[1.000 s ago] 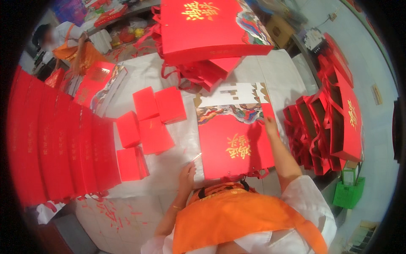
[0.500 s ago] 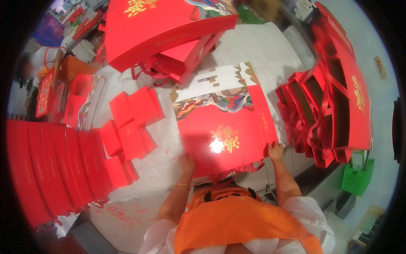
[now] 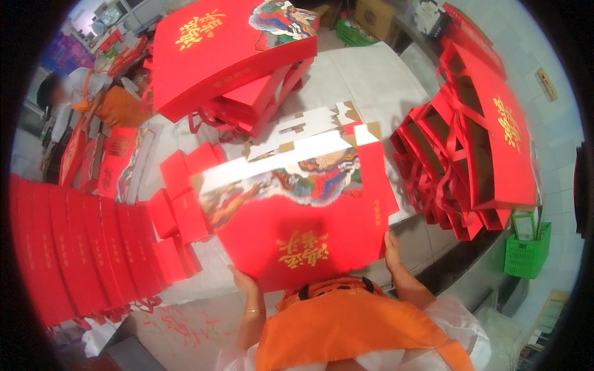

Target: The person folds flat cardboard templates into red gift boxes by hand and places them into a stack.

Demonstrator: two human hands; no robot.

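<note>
Between my two hands is a flat red paper gift bag (image 3: 260, 232) with gold lettering, a colourful swirling band and white and brown flaps at its far end. It is raised at a tilt above the table. My left hand (image 3: 245, 283) grips its near left corner, with the thumb along the edge and the other fingers hidden beneath. My right hand (image 3: 391, 248) holds the right edge near the corner, its fingers partly behind the bag. Under and beyond it lie more flat bags, whose white flaps (image 3: 303, 128) stick out on the table.
Small red boxes (image 3: 162, 213) lie left of the bag, beside a row of upright red bags (image 3: 80, 247). Large red bags (image 3: 229, 55) are piled at the back. More stand with ribbon handles (image 3: 455, 123) at right, above a green basket (image 3: 526, 253). A co-worker (image 3: 83, 93) is far left.
The bag has come up off the flat bags below and tilted, moving left and toward me. My left hand has shifted left and nearer with it; the right stays on its right edge.
</note>
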